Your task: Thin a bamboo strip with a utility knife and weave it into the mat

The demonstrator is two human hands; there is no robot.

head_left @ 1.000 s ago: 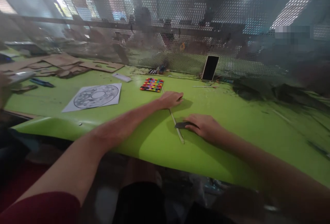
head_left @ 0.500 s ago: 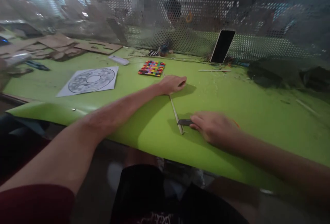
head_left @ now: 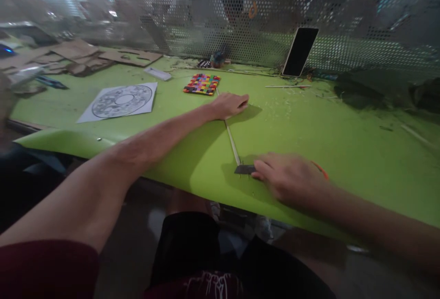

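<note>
A thin pale stick (head_left: 232,142), perhaps wood or bamboo, lies on the green work surface and runs toward me. My left hand (head_left: 228,105) is closed over its far part, fingers curled, pressing it down; the hand hides what is under the palm. In my right hand (head_left: 283,175) is a cutter knife with an orange handle, mostly covered by the fingers. Its dark blade (head_left: 244,169) lies across the near end of the stick, touching it. Tiny slivers show around the blade. Just beyond my left hand is a colourful woven square (head_left: 201,84).
A printed sheet with a ring pattern (head_left: 122,100) lies to the left, with brown cardboard pieces (head_left: 75,53) behind it. A phone (head_left: 300,52) leans against the perforated metal screen (head_left: 264,24). Shavings and another thin stick (head_left: 288,86) lie at the back right.
My right hand has drawn the knife slightly toward me, to the stick's near end. The short tip that stuck out past the blade no longer shows. My left hand keeps its hold.
</note>
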